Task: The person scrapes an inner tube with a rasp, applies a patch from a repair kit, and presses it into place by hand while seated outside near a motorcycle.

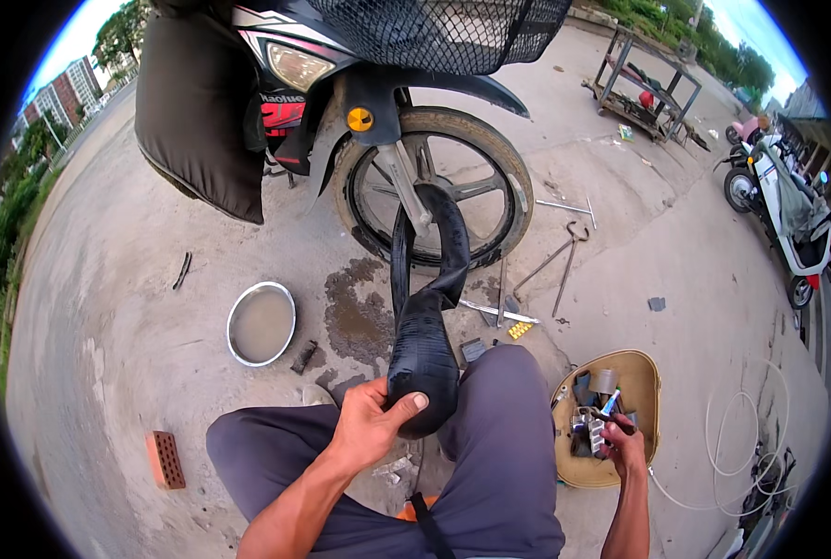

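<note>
My left hand [367, 424] grips a black inner tube [425, 345], thumb on top, fingers wrapped under its swollen lower end. The tube's far part loops around the fork leg by the motorbike's front wheel [520, 177], and part of it looks flat and folded. Over a tan bin [651, 373] at my right, my right hand [628, 449] is closed at a dark object among the contents, too cluttered to name. Just beyond those fingers a small blue-and-white squeeze tube [611, 402] stands out, near a grey metal cylinder [604, 380].
A metal basin [233, 326] of murky water stands left, with a brick [164, 459] nearer me. Metal rods [564, 270] and a T-shaped tool [569, 207] lie right of the wheel. A thin hose [714, 438] coils at the right; scooters and a metal-frame cart [620, 102] stand farther off.
</note>
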